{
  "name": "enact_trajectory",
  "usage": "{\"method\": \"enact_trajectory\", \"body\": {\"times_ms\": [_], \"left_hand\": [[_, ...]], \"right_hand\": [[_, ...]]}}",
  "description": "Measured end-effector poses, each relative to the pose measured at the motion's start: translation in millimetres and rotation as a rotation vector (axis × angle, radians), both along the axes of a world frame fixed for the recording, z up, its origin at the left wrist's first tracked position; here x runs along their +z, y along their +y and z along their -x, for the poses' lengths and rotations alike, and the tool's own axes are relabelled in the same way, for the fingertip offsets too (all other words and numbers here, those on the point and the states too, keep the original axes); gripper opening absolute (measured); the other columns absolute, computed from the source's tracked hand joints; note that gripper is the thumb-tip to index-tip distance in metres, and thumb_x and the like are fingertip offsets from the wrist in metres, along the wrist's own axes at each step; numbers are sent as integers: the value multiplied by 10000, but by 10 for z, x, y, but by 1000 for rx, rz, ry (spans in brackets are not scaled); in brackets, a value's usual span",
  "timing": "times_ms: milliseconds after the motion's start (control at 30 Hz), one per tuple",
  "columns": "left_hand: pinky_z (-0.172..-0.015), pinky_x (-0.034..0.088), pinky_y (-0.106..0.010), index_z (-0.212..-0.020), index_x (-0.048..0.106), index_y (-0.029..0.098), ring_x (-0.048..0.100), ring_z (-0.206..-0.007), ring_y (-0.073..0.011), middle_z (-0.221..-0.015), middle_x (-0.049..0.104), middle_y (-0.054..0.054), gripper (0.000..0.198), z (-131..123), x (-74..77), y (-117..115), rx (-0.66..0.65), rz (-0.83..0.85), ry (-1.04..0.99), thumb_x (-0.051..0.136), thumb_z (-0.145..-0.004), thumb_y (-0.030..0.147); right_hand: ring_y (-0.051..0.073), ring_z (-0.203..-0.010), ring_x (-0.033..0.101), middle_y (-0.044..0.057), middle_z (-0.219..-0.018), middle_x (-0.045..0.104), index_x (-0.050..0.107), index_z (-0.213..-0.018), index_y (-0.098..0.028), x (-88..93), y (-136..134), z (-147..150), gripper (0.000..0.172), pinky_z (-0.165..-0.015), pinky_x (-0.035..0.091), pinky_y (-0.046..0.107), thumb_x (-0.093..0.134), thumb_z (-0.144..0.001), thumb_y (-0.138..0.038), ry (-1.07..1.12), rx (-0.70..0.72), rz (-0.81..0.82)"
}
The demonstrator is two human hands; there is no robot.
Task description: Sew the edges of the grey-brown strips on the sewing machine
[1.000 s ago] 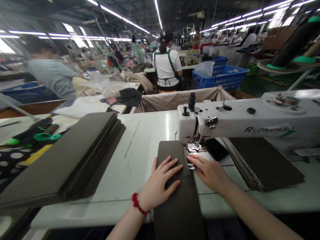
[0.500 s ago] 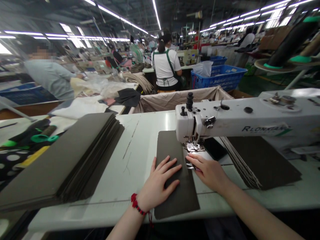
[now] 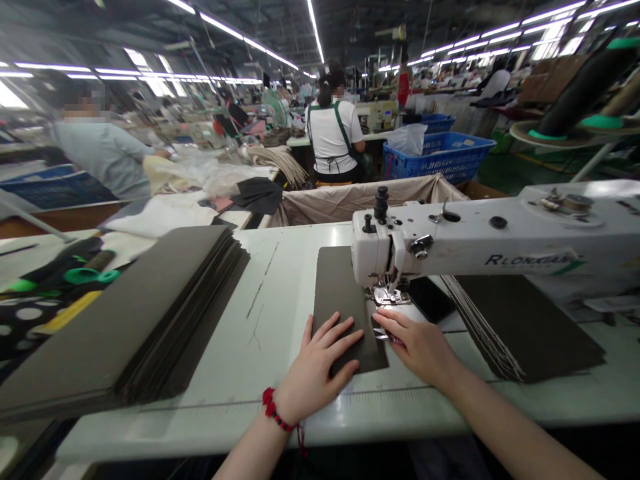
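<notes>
A dark olive-grey fabric panel (image 3: 340, 283) lies flat on the pale sewing table, its right edge by the presser foot (image 3: 390, 295) of a white sewing machine (image 3: 480, 233). My left hand (image 3: 323, 357) rests on the panel, palm down with fingers spread; a red and black bracelet circles the wrist. Tucked in my curled right hand (image 3: 425, 343) are small thread snips (image 3: 381, 334), their blades poking out leftward and most of the handle hidden. The fingertips of that hand touch the panel's right edge just in front of the presser foot.
At the left stands a thick stack of similar panels (image 3: 150, 287). Another pile of panels (image 3: 525, 327) lies under the machine arm, beside a dark phone-like slab (image 3: 431, 298). A cloth-lined bin (image 3: 325, 203) borders the table's far edge. Two co-workers sit beyond, near blue crates (image 3: 440, 157).
The panel has slid away from me along the presser foot, its near edge now much closer to my left hand. Both hands stay in nearly the same place.
</notes>
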State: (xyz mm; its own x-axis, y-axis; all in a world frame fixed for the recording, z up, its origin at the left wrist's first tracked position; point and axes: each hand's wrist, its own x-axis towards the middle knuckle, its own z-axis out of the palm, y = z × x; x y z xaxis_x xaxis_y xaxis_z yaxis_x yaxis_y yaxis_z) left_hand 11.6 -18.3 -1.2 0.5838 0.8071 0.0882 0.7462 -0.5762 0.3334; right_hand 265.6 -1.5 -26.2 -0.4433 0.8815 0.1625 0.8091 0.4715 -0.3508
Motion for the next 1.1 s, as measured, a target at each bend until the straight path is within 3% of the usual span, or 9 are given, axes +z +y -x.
{"method": "enact_trajectory", "body": {"times_ms": [467,633,800,1100], "left_hand": [[-1168,47,-576,-1482,283,333,226,-1433,-253,-1529,332,-6,519,-23,-56,12,35,-24,46,398,-984,423],[-1169,164,-525,-1512,190,307,226,-1434,-248,-1551,278,-25,600,-34,-64,65,40,-28,66,370,-975,504],[-1157,257,-450,-1502,243,273,244,-1428,-236,-1550,275,-33,608,-40,-61,218,40,-44,77,342,-968,547],[-1162,247,-449,-1494,267,266,272,-1418,-232,-1544,292,-23,590,-48,-164,384,88,-90,91,324,-975,542]], "right_hand": [[194,-1145,587,-18,-1437,474,437,-1399,-327,16,5,12,597,-907,511,348,483,-843,-112,-9,-3,-36],[190,-1173,569,-21,-1449,459,424,-1406,-327,-10,9,4,614,-916,509,344,469,-839,-95,1,10,-35],[195,-1152,584,-21,-1436,476,447,-1388,-337,-41,15,-2,577,-903,519,350,470,-855,-117,0,7,-59],[192,-1159,580,-5,-1439,472,449,-1388,-329,-44,7,-9,560,-908,517,341,470,-867,-125,3,18,-59]]}}
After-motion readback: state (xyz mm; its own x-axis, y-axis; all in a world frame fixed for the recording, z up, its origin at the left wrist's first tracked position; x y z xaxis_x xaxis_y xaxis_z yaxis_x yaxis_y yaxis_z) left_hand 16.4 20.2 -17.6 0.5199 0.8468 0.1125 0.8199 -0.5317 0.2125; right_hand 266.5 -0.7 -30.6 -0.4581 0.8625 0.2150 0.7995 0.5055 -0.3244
